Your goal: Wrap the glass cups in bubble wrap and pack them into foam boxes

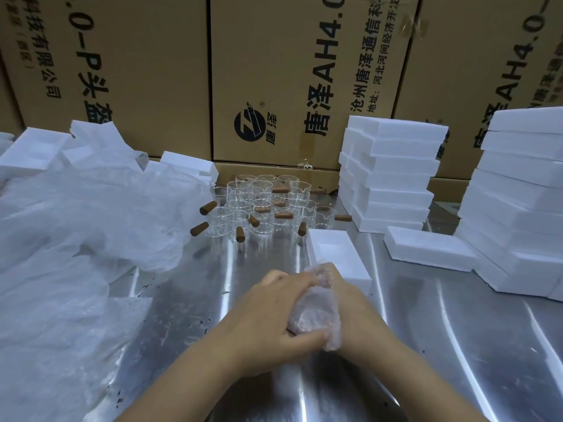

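Hands: wrists meet low in the head view. The left hand (274,315) lies over the bubble-wrap bundle (316,303), thumb pressed on its near end. The right hand (359,303) cups the far side and is mostly hidden.
Grip: both hands are clamped on the bundle, just above the steel table (457,330).
Cup: presumably inside the wrap, but the glass itself can't be made out.
Foam box (356,269): open, cavity up, just beyond the grip.
Bare glass cups (262,208): clustered further out and slightly left, wooden handles poking every way.
Plastic sheeting (76,239): heaped well left of the grip.
Foam stacks (393,178): beyond and to the right.
Risk, wrap: ease that thumb and the loose end likely springs open.
Risk, box: a lumpy bundle could catch on the rim, and forcing it may crack foam or glass.
Risk, drop: slick wrap over hard steel, so one slip could end it.
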